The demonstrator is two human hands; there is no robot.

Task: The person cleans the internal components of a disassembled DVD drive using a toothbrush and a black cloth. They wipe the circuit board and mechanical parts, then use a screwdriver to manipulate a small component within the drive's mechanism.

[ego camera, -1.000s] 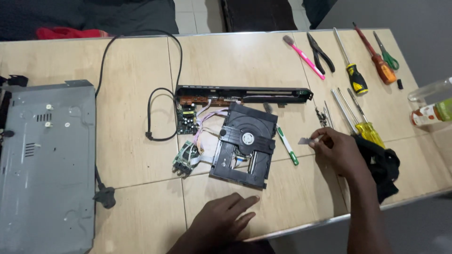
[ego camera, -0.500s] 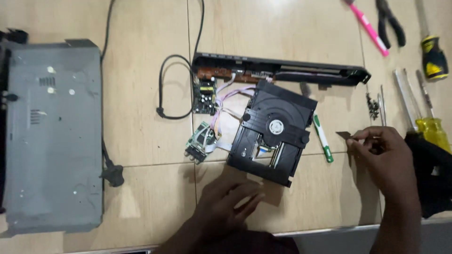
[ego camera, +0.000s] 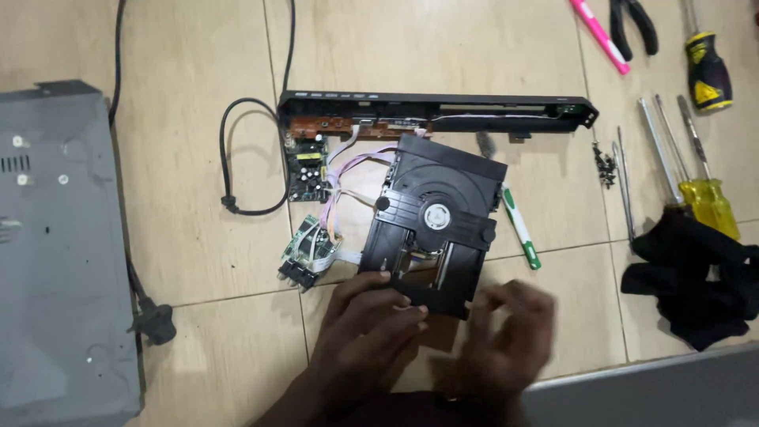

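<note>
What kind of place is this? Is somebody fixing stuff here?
Probably a repair bench for electronics. An opened black disc drive lies under the hands, with bare circuit boards beside it and screwdrivers laid out nearby.

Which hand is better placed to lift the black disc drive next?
Left, probably. The left hand already has fingers resting on the drive's near edge. The right hand sits just off its near right corner, motion-blurred, and its contact is unclear.

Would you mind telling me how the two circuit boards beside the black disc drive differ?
The upper circuit board lies flat, just below the front panel; the lower circuit board sits tilted, closer to the left hand. The upper looks larger and darker, the lower greener. Both are tied by ribbon cables near the disc drive.
</note>
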